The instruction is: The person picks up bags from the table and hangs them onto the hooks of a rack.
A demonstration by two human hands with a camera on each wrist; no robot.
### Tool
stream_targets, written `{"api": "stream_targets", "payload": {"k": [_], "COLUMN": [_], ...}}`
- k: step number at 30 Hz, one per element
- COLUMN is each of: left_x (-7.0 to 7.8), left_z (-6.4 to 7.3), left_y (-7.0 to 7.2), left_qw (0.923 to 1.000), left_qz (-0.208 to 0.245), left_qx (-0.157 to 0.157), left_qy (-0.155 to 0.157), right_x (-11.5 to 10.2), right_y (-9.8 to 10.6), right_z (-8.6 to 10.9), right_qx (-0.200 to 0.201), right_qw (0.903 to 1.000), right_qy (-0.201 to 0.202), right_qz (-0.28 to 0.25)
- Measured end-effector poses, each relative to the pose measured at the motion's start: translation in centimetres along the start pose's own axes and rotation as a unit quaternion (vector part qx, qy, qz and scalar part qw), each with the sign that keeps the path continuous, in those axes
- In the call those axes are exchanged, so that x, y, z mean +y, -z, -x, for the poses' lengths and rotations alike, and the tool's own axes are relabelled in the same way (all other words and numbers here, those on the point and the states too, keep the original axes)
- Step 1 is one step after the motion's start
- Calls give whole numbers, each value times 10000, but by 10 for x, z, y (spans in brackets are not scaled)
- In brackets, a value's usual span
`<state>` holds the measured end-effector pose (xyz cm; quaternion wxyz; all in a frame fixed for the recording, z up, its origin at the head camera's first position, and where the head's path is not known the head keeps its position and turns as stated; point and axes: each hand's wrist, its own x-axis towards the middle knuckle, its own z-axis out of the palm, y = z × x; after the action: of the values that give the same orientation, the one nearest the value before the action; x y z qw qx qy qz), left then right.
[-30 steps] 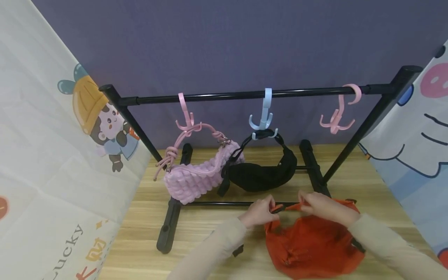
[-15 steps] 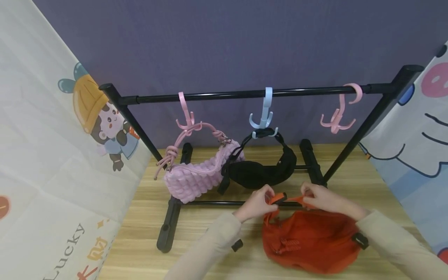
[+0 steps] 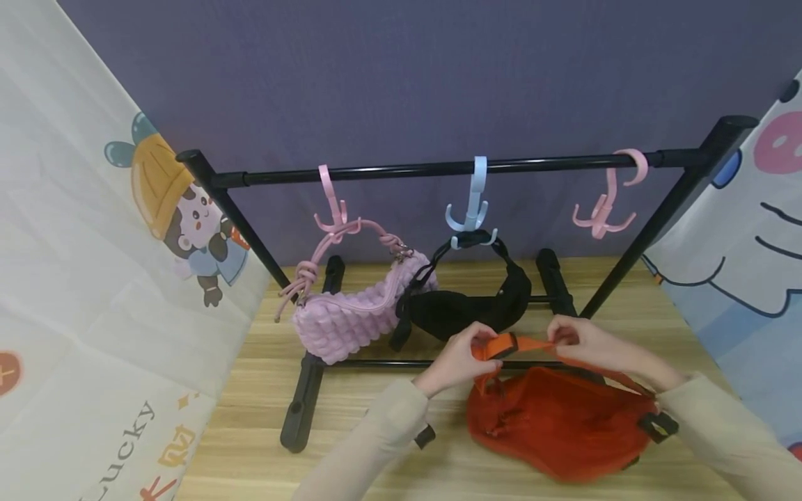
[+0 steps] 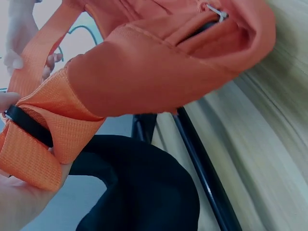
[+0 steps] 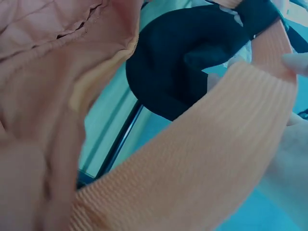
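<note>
An orange-red fabric bag (image 3: 557, 424) hangs from its strap (image 3: 532, 344) low over the wooden surface in front of the rack. My left hand (image 3: 459, 358) pinches the strap's left end beside a black slider (image 4: 30, 126), where the webbing is folded over in the left wrist view. To the right, my right hand (image 3: 585, 342) pinches the same strap between thumb and fingers, and the length between the hands is nearly straight. In the right wrist view the wide webbing (image 5: 202, 149) curves up to the fingers. A black end piece (image 3: 658, 424) dangles at the bag's right side.
Behind the hands stands a black rack (image 3: 401, 170). A lilac puffy bag (image 3: 344, 320) hangs from the left pink hook (image 3: 328, 195), and a black bag (image 3: 470, 313) from the blue hook (image 3: 475, 198). The right pink hook (image 3: 606, 202) carries nothing. A small black piece (image 3: 425, 437) shows beside the left sleeve.
Both hands have risen a little, the right one also moving right. The strap between them has come into fuller view, and the bag has shifted up with them.
</note>
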<state>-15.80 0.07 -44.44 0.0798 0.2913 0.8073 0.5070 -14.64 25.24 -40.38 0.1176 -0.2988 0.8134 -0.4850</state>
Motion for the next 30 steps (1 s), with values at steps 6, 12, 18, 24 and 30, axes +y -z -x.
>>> {"api": "stream_targets", "payload": {"k": [6,12,18,24,30], "left_x": [8,19,28,36,45], "left_z": [1,0,-2,-4,-10], "left_y": [3,6,9,11,11], "left_qw": [10000,9994,9981,9975,9956], "left_qz": [79,-31,-199,-193,-278], "left_qx": [36,133,222,301,504], "left_qy": [-45,-307,-539,-608,-741], "right_x": [-7,-17,-32,-48,-56], "right_y": [5,11,17,23,30], "right_z": [3,7,9,11,13], "right_qx": [-9,212,1005,1514,1860], "right_qw": [9991,9981,9944,9832,9670], "right_qy": [-62,104,-101,-548,-1103], "right_qz": [-411,-561,315,862,1345]}}
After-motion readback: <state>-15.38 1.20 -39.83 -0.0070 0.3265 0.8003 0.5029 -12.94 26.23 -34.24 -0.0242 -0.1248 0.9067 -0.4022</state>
